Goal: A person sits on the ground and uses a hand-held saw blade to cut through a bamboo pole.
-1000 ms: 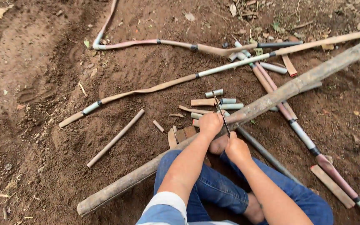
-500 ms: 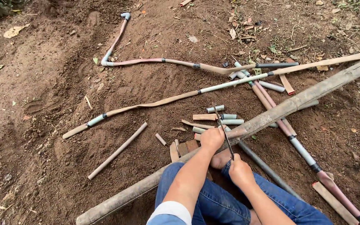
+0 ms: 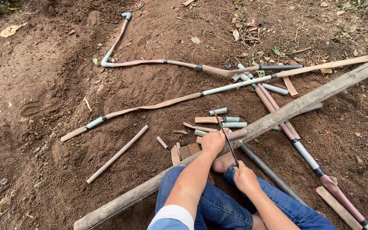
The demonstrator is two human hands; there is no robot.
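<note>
A long brown pole [image 3: 320, 93] lies slanted across bare soil, from lower left to upper right, over my legs in blue jeans. My left hand [image 3: 213, 140] presses down on a short pipe piece [image 3: 237, 134] that rests against the pole. My right hand [image 3: 245, 176] grips the handle end of a thin saw blade [image 3: 225, 137], which runs up and away across that pipe piece. Both hands are close together just below the pole.
Several short cut pipe pieces [image 3: 228, 122] lie beyond the pole. Long, bent, dirty pipes with grey joints [image 3: 158, 102] sprawl over the soil. A straight loose pipe [image 3: 116, 154] lies at the left. More pipes [image 3: 316, 164] run off to the lower right.
The view has shifted down, so more ground at the top shows. The saw blade now reaches farther up past the pole; both hands stay in place.
</note>
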